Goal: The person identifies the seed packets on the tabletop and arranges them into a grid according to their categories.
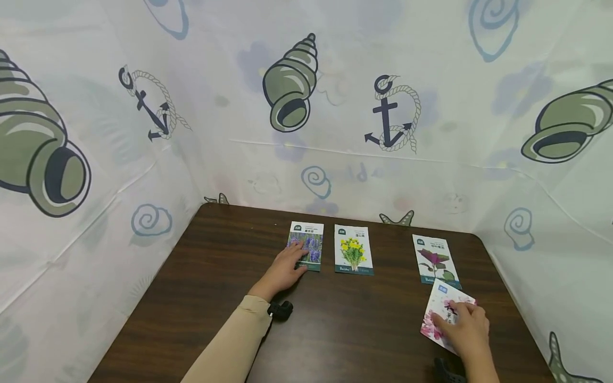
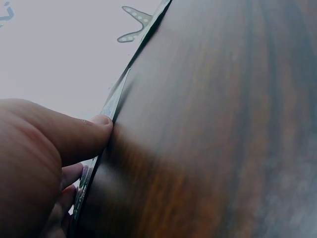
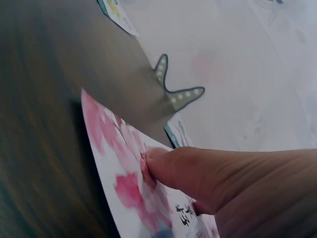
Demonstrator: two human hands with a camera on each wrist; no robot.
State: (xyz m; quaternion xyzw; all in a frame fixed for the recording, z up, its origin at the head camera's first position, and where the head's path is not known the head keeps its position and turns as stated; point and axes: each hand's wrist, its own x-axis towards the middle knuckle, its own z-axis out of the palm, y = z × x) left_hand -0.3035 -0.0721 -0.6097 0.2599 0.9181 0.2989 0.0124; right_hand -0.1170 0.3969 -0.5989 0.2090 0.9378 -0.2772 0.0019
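Four seed packets are on a dark wooden table (image 1: 191,303). My left hand (image 1: 287,266) lies flat with straight fingers on the purple-flower packet (image 1: 308,246). In the left wrist view the thumb (image 2: 94,130) touches that packet's thin edge (image 2: 115,98). A yellow-flower packet (image 1: 353,249) lies just right of it, and a red-leaf packet (image 1: 435,260) lies farther right. My right hand (image 1: 466,327) pinches a pink-blossom packet (image 1: 440,311) near the front right, one end raised off the wood. In the right wrist view the thumb (image 3: 168,166) presses on its printed face (image 3: 111,139).
A shell-and-anchor printed sheet (image 1: 335,133) walls the table at the back and both sides. Bare wood lies between the two hands and along the left of the table. Black wrist mounts (image 1: 280,310) show by both wrists.
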